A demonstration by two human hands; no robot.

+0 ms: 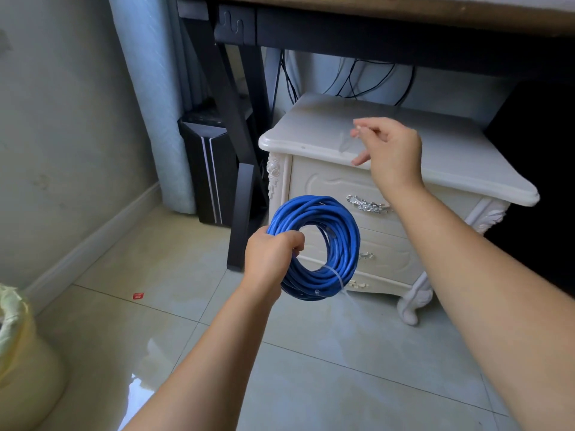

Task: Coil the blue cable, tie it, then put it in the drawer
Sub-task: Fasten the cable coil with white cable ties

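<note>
From the head camera, the left hand (270, 255) is wrapping closed around the left side of the blue cable (314, 247), holding it up as a neat ring in front of the white nightstand (389, 144). A pale tie (334, 276) is already looping the lower right of the coil, its loose tail trailing down and right, partly blurred. The right hand (385, 147) is hovering over the nightstand top, thumb and forefinger pinching something thin and pale; it looks like a second tie, though it is too faint to be sure.

So the tying step is looking under way. To do it well, the left hand should be keeping the loops bunched tight so none slips out, while the right is bringing its strip to a part of the ring well apart from the first tie, threading it around every strand and cinching it snug without kinking the cable.

The drawer front (336, 194) with its silver handle (367, 204) is sitting shut just behind the coil, so a hand will be needed free to pull it.

The floor (342, 353) is glossy pale tile, reflecting window light, with a small red scrap (138, 295) lying near the skirting. A dark desk (373, 29) is spanning overhead, black wires (367, 79) dangling behind the nightstand, and a black computer tower (208, 169) is standing beside the desk leg. A yellowish lined bin (21, 353) is showing at the left edge.
</note>
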